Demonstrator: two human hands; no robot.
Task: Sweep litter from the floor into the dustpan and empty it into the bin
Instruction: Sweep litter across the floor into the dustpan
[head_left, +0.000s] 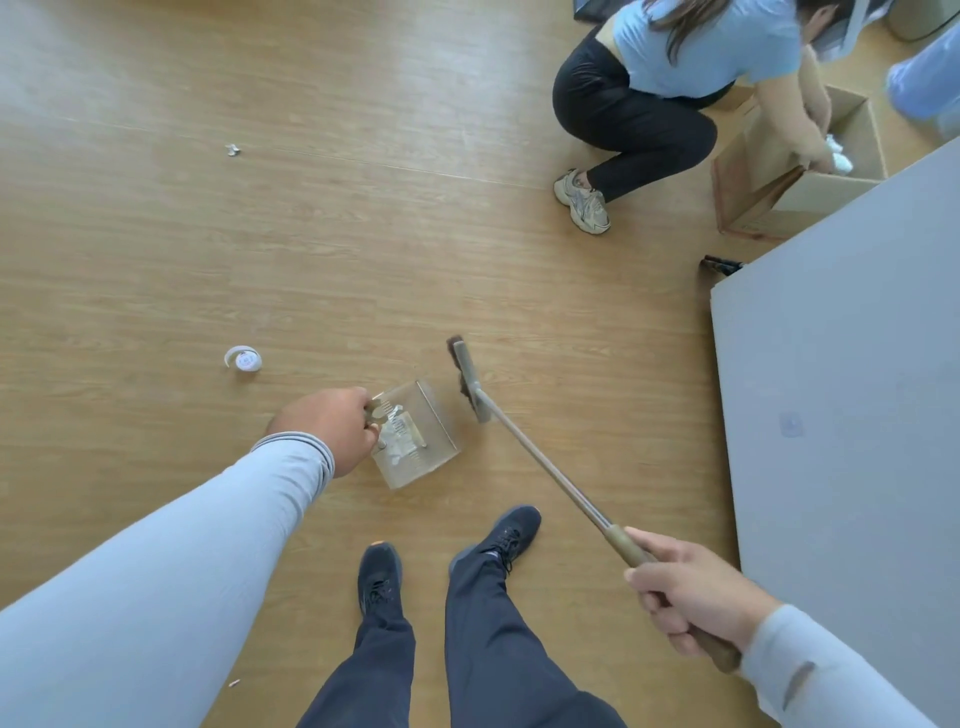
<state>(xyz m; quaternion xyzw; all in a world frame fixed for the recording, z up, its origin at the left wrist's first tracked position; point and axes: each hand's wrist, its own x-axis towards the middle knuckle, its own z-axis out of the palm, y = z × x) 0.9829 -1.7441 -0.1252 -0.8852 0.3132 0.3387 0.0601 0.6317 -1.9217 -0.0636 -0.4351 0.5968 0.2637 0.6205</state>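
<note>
My left hand (332, 426) grips the handle of a clear dustpan (439, 452) that sits just in front of my feet, with crumpled white litter (397, 431) inside it. My right hand (691, 597) is closed around the olive grip of a long-handled broom (545, 467). Its brush head (467, 379) rests on the wooden floor right beside the dustpan's far right side. A white round piece of litter (243, 359) lies on the floor to the left. Farther away at the upper left lies a small crumpled scrap (232, 150). No bin can be made out.
A large grey board (852, 374) covers the floor on the right. Another person (670, 88) crouches at the top right, reaching into a cardboard box (795, 202). A small black object (719, 265) lies at the board's corner. A tiny scrap (234, 682) sits near my left leg.
</note>
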